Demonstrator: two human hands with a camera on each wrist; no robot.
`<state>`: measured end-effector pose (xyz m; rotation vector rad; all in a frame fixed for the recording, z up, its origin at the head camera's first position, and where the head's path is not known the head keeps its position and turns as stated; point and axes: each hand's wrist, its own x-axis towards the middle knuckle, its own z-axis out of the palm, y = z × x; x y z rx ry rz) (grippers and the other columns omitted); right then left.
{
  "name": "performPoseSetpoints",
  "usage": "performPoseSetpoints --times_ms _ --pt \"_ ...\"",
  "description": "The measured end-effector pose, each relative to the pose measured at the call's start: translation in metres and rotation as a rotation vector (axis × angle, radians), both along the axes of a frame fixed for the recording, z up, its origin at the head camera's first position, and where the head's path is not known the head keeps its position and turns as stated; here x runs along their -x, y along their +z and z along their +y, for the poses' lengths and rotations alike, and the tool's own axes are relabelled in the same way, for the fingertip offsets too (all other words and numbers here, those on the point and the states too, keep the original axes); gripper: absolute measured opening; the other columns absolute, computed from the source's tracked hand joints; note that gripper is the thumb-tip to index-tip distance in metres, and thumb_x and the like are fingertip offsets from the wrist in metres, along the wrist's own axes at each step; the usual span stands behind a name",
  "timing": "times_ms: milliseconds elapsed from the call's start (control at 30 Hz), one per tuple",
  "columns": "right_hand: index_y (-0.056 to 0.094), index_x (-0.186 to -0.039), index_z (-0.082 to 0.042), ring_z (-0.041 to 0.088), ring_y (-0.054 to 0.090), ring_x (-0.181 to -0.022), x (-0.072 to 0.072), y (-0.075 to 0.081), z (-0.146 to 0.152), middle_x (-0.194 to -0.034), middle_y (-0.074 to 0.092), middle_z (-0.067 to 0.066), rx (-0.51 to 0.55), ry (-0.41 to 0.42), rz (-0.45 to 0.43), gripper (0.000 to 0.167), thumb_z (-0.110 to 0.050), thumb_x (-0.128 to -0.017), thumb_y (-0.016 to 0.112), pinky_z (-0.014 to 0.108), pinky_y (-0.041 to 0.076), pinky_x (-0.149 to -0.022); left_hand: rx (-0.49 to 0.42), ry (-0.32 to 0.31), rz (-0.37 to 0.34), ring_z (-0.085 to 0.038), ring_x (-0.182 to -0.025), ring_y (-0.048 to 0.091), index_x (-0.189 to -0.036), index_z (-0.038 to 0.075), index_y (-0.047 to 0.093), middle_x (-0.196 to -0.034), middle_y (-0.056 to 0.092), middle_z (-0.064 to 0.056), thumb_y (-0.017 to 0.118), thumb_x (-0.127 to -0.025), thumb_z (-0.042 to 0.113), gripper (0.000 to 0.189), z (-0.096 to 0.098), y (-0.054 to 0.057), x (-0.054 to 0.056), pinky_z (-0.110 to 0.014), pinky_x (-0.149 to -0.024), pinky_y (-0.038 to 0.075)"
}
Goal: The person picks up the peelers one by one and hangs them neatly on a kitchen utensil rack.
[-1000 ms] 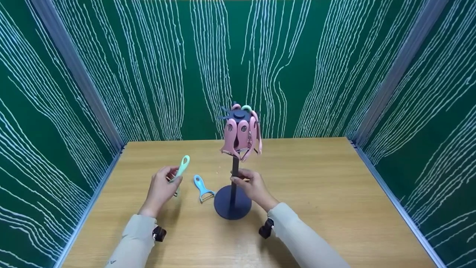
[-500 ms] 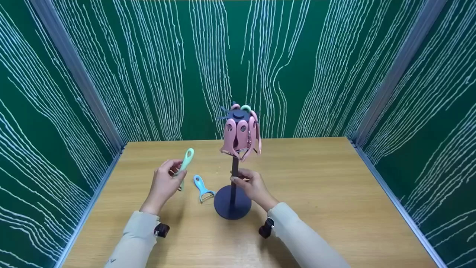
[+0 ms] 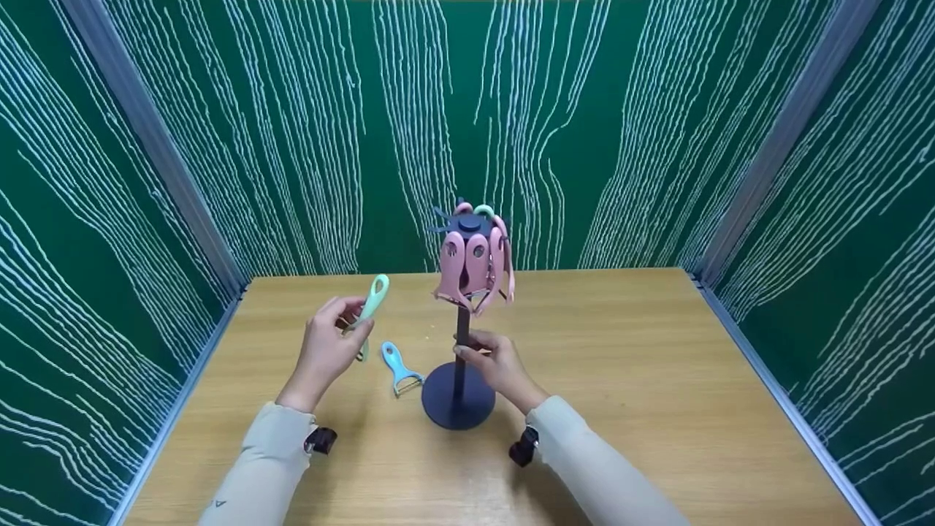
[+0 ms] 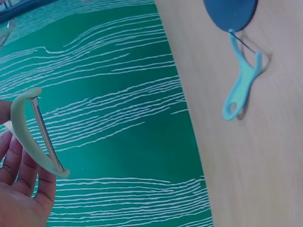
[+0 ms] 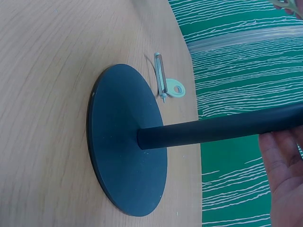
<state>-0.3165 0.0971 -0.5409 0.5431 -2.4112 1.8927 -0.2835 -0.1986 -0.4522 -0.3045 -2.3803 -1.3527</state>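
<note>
A light green peeler [image 3: 375, 296] is pinched in my left hand [image 3: 329, 343], raised above the table with its looped handle end pointing up. The left wrist view shows its metal blade [image 4: 46, 135] facing away from the palm. My right hand [image 3: 500, 365] grips the post [image 5: 213, 127] of a dark stand, thumb and fingers on either side. Several pink peelers [image 3: 452, 267] hang from the stand's top [image 3: 470, 225], and a green peeler [image 3: 483, 210] hangs at its back. A blue peeler [image 3: 394, 361] lies on the table between the left hand and the stand.
The stand's round base [image 3: 445, 409] rests on the wooden table [image 3: 621, 438]. Bare hooks [image 3: 440, 219] stick out at the top's left side. Green walls [image 3: 409, 131] with white lines enclose the table at the back and sides.
My left hand has moved forward, up and slightly right, carrying the light green peeler closer to the stand. The right hand keeps its grip on the post.
</note>
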Motion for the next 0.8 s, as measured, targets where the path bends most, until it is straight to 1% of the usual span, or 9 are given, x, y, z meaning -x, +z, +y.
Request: performPoseSetpoints --times_ms 100,167,233,333,533,600,800 --pt "0.080 -0.123 -0.004 0.019 0.070 -0.098 0.000 0.000 0.000 -0.107 0.079 0.012 -0.009 -0.002 0.014 0.021 -0.009 -0.104 0.073 0.027 0.063 -0.086 -0.001 -0.004 0.033 -0.022 -0.094 0.063 -0.126 0.003 0.075 -0.104 0.071 -0.010 0.080 -0.096 0.002 0.030 0.003 0.005 -0.002 -0.021 -0.082 0.054" --pt "0.080 -0.123 -0.003 0.019 0.071 -0.099 0.000 0.000 0.000 -0.107 0.079 0.013 -0.009 0.002 0.037 0.021 -0.008 -0.104 0.073 0.027 0.063 -0.086 0.003 -0.015 0.069 -0.022 -0.092 0.064 -0.125 0.001 0.075 -0.102 0.071 -0.011 0.080 -0.096 0.001 0.029 0.005 0.007 -0.003 -0.021 -0.081 0.055" --pt "0.080 -0.123 -0.002 0.019 0.072 -0.099 0.000 -0.001 -0.001 -0.107 0.080 0.014 -0.009 0.007 0.057 0.021 -0.008 -0.104 0.073 0.028 0.064 -0.087 0.003 -0.028 0.100 -0.022 -0.091 0.064 -0.124 0.000 0.075 -0.102 0.071 -0.011 0.080 -0.096 0.000 0.029 0.006 0.009 -0.003 -0.022 -0.079 0.055" --pt "0.080 -0.123 -0.001 0.020 0.073 -0.099 0.001 -0.001 -0.001 -0.108 0.080 0.015 -0.013 0.008 0.075 0.021 -0.008 -0.104 0.073 0.032 0.065 -0.088 0.010 -0.043 0.127 -0.022 -0.091 0.064 -0.124 0.000 0.075 -0.102 0.070 -0.011 0.080 -0.096 0.000 0.029 0.009 0.014 -0.005 -0.024 -0.078 0.056" --pt "0.080 -0.124 -0.005 0.022 0.073 -0.103 0.001 -0.001 -0.001 -0.112 0.080 0.013 -0.013 0.000 0.044 0.022 -0.009 -0.104 0.073 0.038 0.065 -0.092 0.018 -0.051 0.145 -0.022 -0.092 0.065 -0.126 0.002 0.075 -0.104 0.071 -0.010 0.080 -0.096 0.001 0.031 0.014 0.025 -0.008 -0.025 -0.079 0.057" --pt "0.080 -0.124 -0.005 0.023 0.073 -0.104 0.001 -0.001 -0.001 -0.112 0.080 0.013 -0.014 0.000 0.042 0.022 -0.009 -0.104 0.073 0.039 0.065 -0.093 0.019 -0.053 0.153 -0.022 -0.093 0.065 -0.126 0.002 0.075 -0.104 0.072 -0.010 0.080 -0.096 0.001 0.031 0.016 0.028 -0.010 -0.028 -0.081 0.058" --pt "0.080 -0.124 -0.005 0.023 0.073 -0.104 0.001 -0.001 -0.001 -0.112 0.080 0.014 -0.003 0.000 0.044 0.022 -0.009 -0.104 0.073 0.039 0.065 -0.093 0.020 -0.067 0.186 -0.020 -0.095 0.065 -0.127 0.004 0.075 -0.106 0.072 -0.008 0.080 -0.097 0.002 0.030 0.021 0.037 -0.012 -0.027 -0.084 0.055"
